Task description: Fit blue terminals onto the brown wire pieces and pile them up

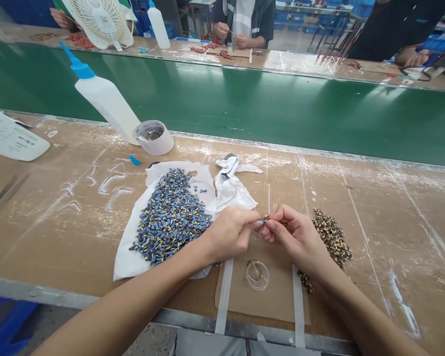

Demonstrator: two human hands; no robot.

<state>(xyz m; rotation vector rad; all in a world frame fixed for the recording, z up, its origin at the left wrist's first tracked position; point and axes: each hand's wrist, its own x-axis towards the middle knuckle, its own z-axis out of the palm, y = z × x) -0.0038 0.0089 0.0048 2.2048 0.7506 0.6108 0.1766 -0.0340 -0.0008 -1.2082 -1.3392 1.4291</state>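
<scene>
Brown-topped workbench (pixel 77 227) across the whole foreground, marked with white streaks and smears; beyond it, a long green strip (pixel 222 104), with co-workers (pixel 243 20) at its far side. Left of centre on the workbench, a white sheet (pixel 125 257) lying under a broad heap of small blue-and-yellow pieces (pixel 170 217). In front of the person, a taped-down brown board (pixel 274 301). Behind the heap, a white bottle (pixel 107 104) with a blue nozzle, leaning in view. Left hand (pixel 232 230) and right hand (pixel 300 232) close together, fingertips nearly meeting. Just beside the right hand, a smaller pile of brown-and-yellow pieces (pixel 332 237). Next to the bottle's base, a tape roll (pixel 155 138). On the board, a clear cup (pixel 257 275) holding something thin. Pinched by both hands, above the cup in view, a tiny partly blue piece (pixel 262 221); too small to tell whether one or two.
</scene>
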